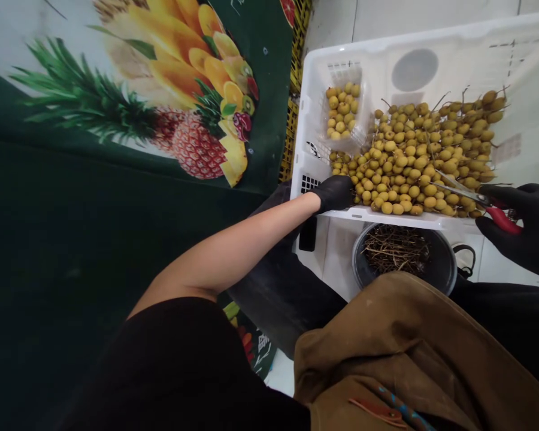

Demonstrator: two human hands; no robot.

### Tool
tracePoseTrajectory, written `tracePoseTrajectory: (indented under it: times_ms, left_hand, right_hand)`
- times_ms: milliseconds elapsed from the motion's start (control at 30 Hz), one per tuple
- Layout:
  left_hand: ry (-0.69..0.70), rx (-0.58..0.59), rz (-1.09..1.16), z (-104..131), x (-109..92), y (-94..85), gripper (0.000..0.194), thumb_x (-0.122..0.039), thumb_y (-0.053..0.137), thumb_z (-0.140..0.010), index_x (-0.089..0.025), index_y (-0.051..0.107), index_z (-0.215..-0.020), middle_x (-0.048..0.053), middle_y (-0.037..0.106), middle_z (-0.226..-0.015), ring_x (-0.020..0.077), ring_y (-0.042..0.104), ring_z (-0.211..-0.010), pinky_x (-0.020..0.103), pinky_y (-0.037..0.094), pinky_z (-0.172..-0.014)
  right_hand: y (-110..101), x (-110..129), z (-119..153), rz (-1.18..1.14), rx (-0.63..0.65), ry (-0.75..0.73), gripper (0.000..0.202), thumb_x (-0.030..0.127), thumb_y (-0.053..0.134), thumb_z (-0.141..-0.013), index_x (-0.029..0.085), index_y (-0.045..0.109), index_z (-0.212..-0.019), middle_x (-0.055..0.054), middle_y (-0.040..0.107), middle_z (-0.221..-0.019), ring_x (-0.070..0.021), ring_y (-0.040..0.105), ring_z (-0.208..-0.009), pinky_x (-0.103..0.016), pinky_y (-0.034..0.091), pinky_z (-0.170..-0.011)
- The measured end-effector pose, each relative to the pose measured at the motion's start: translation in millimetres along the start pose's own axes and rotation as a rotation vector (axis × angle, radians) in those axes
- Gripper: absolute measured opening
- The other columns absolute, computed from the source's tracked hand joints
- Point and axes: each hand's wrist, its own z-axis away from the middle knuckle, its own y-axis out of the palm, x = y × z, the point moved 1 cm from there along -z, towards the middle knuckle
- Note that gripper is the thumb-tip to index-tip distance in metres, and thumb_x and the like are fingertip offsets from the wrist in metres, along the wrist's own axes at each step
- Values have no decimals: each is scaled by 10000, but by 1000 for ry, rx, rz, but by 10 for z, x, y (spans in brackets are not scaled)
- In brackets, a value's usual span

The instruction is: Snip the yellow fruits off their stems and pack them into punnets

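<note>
My right hand (pixel 527 221), in a black glove, grips small scissors (pixel 503 216) with red handles. Their slim metal blades point left over the heap of longans (pixel 404 161), parted at the tips. At the front left corner of the white crate (pixel 395 218), my left hand (pixel 336 193), also black-gloved, reaches over the rim beside the nearest longans. Its fingers look curled together, and what they hold is hidden. The longans are yellow-brown, some still on thin stems. A clear plastic box (pixel 344 143) with several loose longans stands in the crate's left end.
Below the crate's near side, a grey bucket (pixel 358 272) holds cut brown twigs (pixel 395 248). A dark phone-like object (pixel 308 234) is left of it. Yellow crates (pixel 291 134) and a fruit-printed green sheet (pixel 117 197) border the left. A brown apron (pixel 386 347) covers my lap.
</note>
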Motion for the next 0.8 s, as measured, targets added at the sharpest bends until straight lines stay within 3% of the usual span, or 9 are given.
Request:
tracePoseTrajectory:
  times_ms: [133, 300, 433, 500, 633, 800]
  left_hand:
    - [28, -57, -258, 84, -207, -163, 340, -90, 715, -952, -63, 905, -1234, 258, 896, -1201, 359, 864, -1084, 400, 649, -957]
    - [93, -237, -202, 264, -299, -421, 258, -137, 676, -991, -144, 905, -1108, 192, 892, -1125, 321, 839, -1021, 388, 627, -931]
    - [214, -386, -72, 366, -317, -618, 187, -216, 679, -1031, -181, 860, -1003, 142, 860, -1019, 292, 794, -967, 394, 612, -961]
    - [290, -429, 4, 399, -385, -722, 164, -246, 693, -1038, -194, 843, -996, 116, 847, -1001, 280, 777, -955, 394, 606, -975]
    - [392, -483, 113, 427, -611, -906, 159, -284, 700, -1064, -211, 835, -1021, 104, 837, -1002, 277, 756, -943, 405, 591, -993]
    - [449, -497, 111, 390, -818, -969, 173, -294, 690, -1059, -216, 840, -1023, 101, 845, -1003, 281, 759, -939, 409, 585, -976]
  right_hand:
    - [-63, 50, -52, -6, 71, 49, 560, 551, 438, -1173, 317, 773, -1557, -188, 834, -1339, -358, 808, -900, -431, 483, -665]
    - [-116, 138, -75, -6, 181, 81, 542, 502, 424, -1168, 299, 788, -1516, -174, 851, -1293, -377, 827, -949, -422, 472, -678]
    - [-153, 198, -61, 26, 126, 65, 545, 469, 435, -1178, 238, 785, -1527, -208, 846, -1265, -351, 794, -839, -413, 418, -663]
    - [-191, 246, -63, 30, 85, 43, 542, 445, 479, -1166, 214, 786, -1548, -225, 836, -1272, -365, 799, -880, -415, 404, -690]
    - [-311, 357, -67, 17, 53, 16, 542, 389, 602, -1119, 190, 769, -1594, -219, 828, -1281, -367, 783, -935, -397, 338, -719]
    - [-454, 417, -30, 34, -9, 78, 416, 299, 546, -1160, 173, 809, -1456, -232, 819, -1209, -327, 731, -875, -394, 303, -740]
